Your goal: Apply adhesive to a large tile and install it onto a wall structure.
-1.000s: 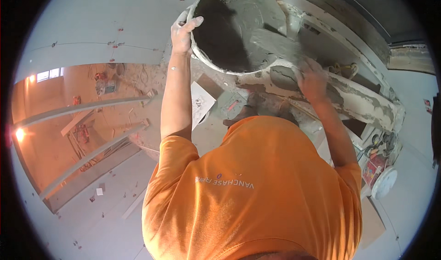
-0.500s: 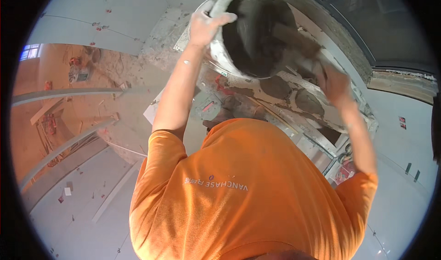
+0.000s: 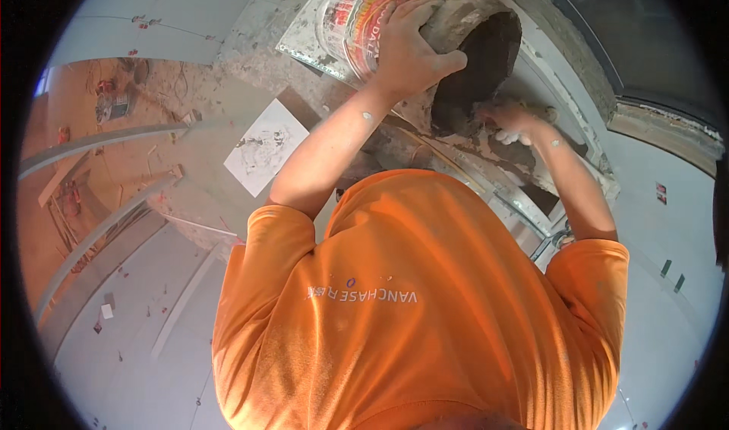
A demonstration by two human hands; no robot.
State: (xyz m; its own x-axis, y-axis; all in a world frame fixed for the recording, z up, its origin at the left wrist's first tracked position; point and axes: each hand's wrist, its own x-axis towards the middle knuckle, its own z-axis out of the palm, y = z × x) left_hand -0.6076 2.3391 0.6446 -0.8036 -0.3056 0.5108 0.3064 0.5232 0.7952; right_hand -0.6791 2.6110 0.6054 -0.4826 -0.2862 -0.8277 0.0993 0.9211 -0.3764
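Observation:
A mortar-smeared bucket (image 3: 345, 21) with a red and yellow label lies tipped over, its dark mouth turned toward the right. My left hand (image 3: 410, 54) grips its side from above, fingers spread across the wall and thumb near the rim. At the lower edge of the mouth, my right hand (image 3: 516, 118) is closed with bent fingers around a trowel. The trowel's blade is hidden in the dark of the bucket, and its handle is mostly covered by my fingers. Wet grey mortar (image 3: 518, 155) lies on the surface beneath my right hand.
A white square sheet or tile (image 3: 266, 145) with grey smears lies left of my left forearm. Large pale tiles (image 3: 137, 308) with small red clips cover surfaces on both sides. A dark framed panel (image 3: 645, 42) stands at the far right, above a rough ledge (image 3: 668, 137).
The bucket has tipped further, bringing its labelled side into view. My left hand has shifted right along it. My right hand has moved left and down to the bucket's mouth.

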